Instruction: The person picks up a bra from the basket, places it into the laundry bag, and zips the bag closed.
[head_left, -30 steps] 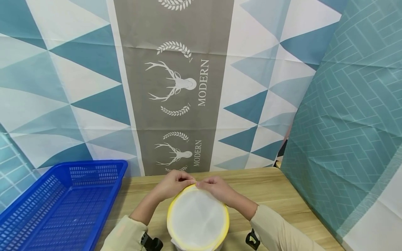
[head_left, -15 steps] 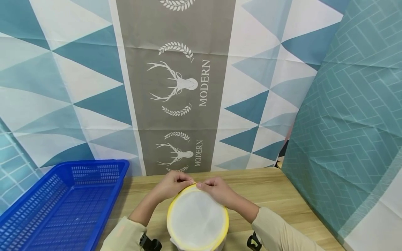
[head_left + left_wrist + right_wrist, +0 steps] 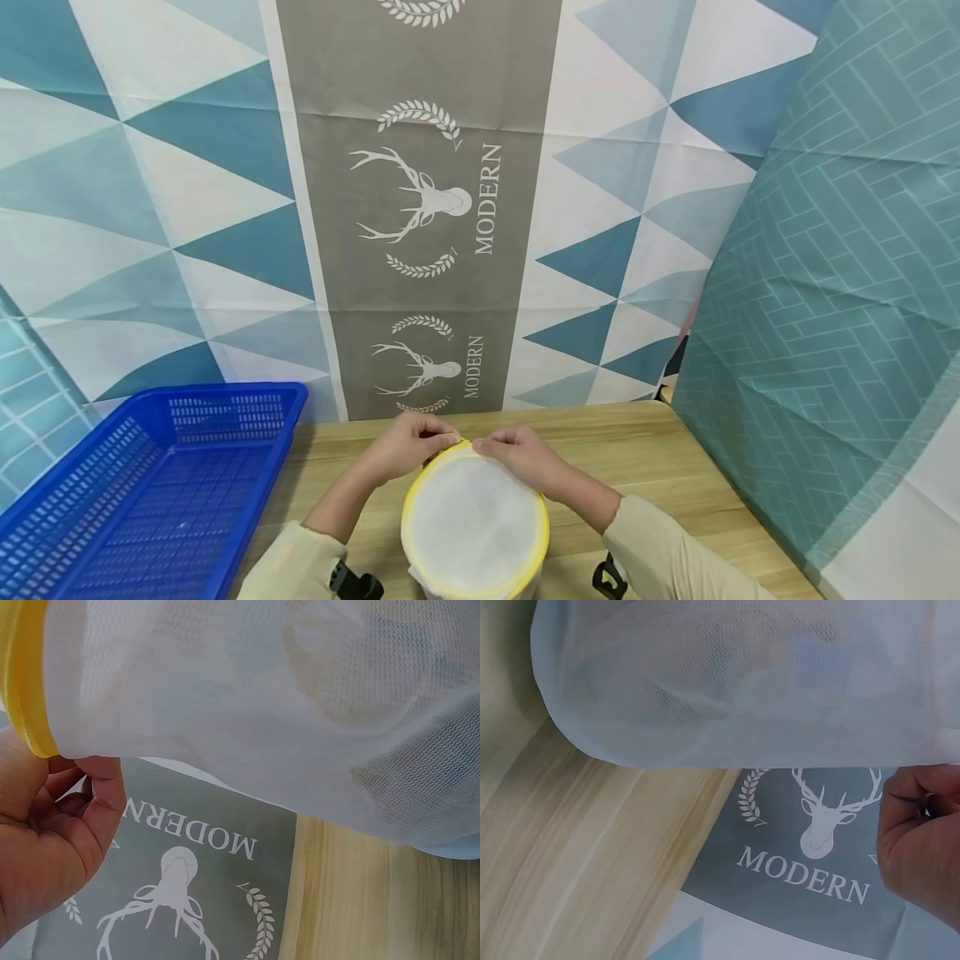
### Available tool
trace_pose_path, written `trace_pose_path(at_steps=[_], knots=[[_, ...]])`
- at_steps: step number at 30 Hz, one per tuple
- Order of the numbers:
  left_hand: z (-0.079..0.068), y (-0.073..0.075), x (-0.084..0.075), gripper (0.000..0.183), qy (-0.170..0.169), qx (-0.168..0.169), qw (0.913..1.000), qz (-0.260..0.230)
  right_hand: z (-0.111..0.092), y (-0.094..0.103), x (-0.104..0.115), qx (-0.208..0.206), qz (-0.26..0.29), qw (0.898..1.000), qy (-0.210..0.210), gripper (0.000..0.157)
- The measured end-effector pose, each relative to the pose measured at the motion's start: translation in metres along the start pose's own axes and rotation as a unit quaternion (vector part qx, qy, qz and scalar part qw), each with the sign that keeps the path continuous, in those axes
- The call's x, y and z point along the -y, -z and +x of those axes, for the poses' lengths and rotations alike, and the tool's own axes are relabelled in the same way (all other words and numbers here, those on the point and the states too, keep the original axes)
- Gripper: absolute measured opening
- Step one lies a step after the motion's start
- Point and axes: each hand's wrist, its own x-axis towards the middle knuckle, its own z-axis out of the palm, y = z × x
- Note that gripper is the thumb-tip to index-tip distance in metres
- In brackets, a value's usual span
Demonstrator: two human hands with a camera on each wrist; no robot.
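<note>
A round white mesh laundry bag (image 3: 476, 521) with yellow trim (image 3: 543, 533) stands in the lower middle of the head view, its flat white top facing up. Pale coloured shapes show through its mesh side in the left wrist view. At the far edge of the top, my left hand (image 3: 401, 450) pinches the yellow trim between thumb and fingers. Just right of it, my right hand (image 3: 528, 460) grips the same edge, thumb on top. Curled fingers of the left hand (image 3: 60, 832) sit under the trim; the right hand (image 3: 922, 832) is partly out of its wrist view.
A blue perforated plastic basket (image 3: 225, 417) stands at the left. Under the bag is a wooden table (image 3: 622, 450). Behind it hangs a patterned cloth (image 3: 420, 275) with deer heads, and a teal sheet (image 3: 847, 275) hangs at the right.
My left hand has drawn slightly left and my right hand slightly right, so the gap between them is a little wider and shows more yellow trim. The bag stays nearly in place.
</note>
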Motion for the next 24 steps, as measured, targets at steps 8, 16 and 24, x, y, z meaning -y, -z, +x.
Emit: trace_pose_path(at_steps=[8, 16, 24], knots=[[0.001, 0.002, -0.003, 0.021, 0.008, 0.004, 0.9999, -0.005, 0.01, 0.0, 0.002, 0.036, -0.026, 0.999, 0.008, 0.036], [0.003, 0.01, -0.007, 0.022, 0.02, -0.045, 0.9988, 0.007, 0.015, -0.014, 0.005, -0.018, 0.038, 0.999, 0.011, 0.039], [0.009, 0.019, -0.015, 0.022, 0.023, -0.043, 0.998, 0.039, 0.016, -0.026, 0.005, -0.074, 0.082, 0.993, 0.028, 0.039]])
